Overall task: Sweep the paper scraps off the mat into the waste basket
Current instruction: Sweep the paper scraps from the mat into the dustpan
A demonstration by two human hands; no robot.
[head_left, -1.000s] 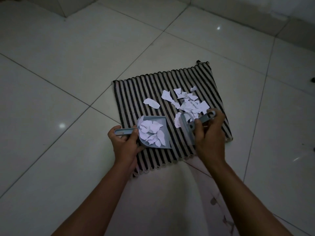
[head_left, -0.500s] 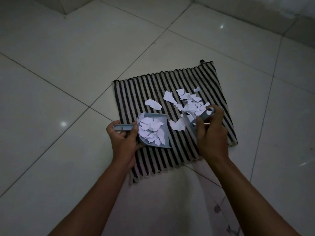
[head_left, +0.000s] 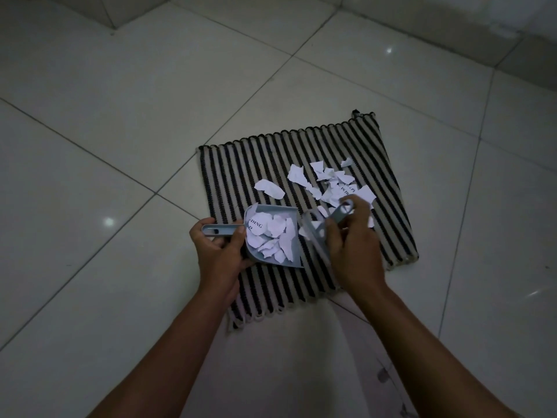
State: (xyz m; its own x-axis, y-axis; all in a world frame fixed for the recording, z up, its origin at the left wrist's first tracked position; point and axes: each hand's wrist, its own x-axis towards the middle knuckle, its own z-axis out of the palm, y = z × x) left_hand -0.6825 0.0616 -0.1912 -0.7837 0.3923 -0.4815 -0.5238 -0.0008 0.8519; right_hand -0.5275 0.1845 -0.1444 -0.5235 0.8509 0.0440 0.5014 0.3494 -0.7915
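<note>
Left hand [head_left: 218,251] wraps the dustpan [head_left: 280,209] handle, thumb on top. Pan sits on the striped mat [head_left: 241,170] toward its 8 o'clock side, mouth facing 3 o'clock, with a heap of paper scraps [head_left: 277,236] inside. Brush [head_left: 316,236], blurred, is just beside the mouth. Right hand [head_left: 352,245] grips its handle. Loose scraps [head_left: 331,182] lie on the mat at the brush's 12–1 o'clock, with a single scrap [head_left: 269,188] at the pan's 12.

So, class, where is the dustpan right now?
In the head view, the dustpan lies on the striped mat, near left, held by the left hand, just left of the brush.
</note>
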